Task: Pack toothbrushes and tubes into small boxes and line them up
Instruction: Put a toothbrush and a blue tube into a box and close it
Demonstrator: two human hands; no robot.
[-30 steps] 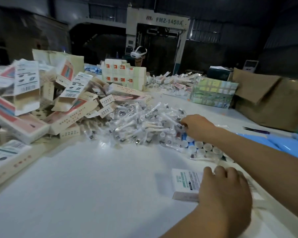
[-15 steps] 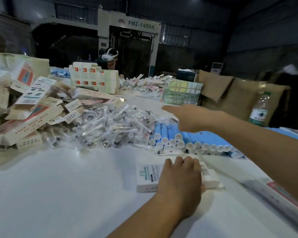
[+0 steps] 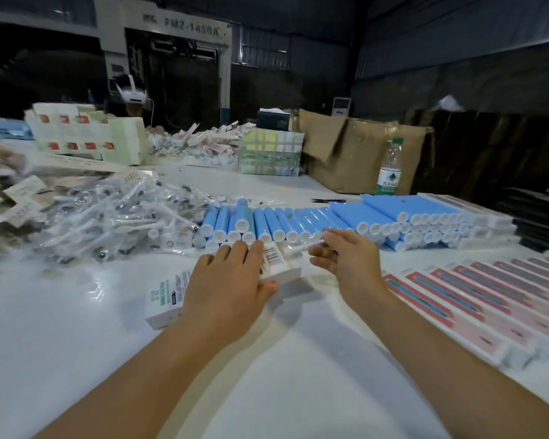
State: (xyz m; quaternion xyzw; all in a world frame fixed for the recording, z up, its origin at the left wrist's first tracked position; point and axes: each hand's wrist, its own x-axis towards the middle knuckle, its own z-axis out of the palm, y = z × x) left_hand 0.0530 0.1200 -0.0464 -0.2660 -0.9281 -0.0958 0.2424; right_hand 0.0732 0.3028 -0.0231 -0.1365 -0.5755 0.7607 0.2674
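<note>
A small white box point(image 3: 167, 296) with green print and a barcode lies on the white table point(image 3: 76, 359). My left hand point(image 3: 229, 280) rests on top of it, fingers spread over it and thumb at its near side. My right hand point(image 3: 346, 258) hovers just right of the box's far end, fingertips pinched on a clear-wrapped toothbrush point(image 3: 298, 247). Behind the hands lies a row of blue tubes point(image 3: 267, 221) with white caps facing me. To their left is a loose pile of wrapped toothbrushes point(image 3: 114, 217).
Packed red-and-pink boxes point(image 3: 488, 299) lie lined up at the right edge. Flat unfolded boxes point(image 3: 16, 198) pile up at the left. At the back are stacked white boxes point(image 3: 86, 134), a cardboard carton point(image 3: 358, 153), a water bottle point(image 3: 389, 167), scissors point(image 3: 327, 200) and a person wearing a headset point(image 3: 133, 93).
The view has swung right. My right hand has come back from the toothbrush pile to the box's far end with a wrapped toothbrush. My left hand has stayed on the box.
</note>
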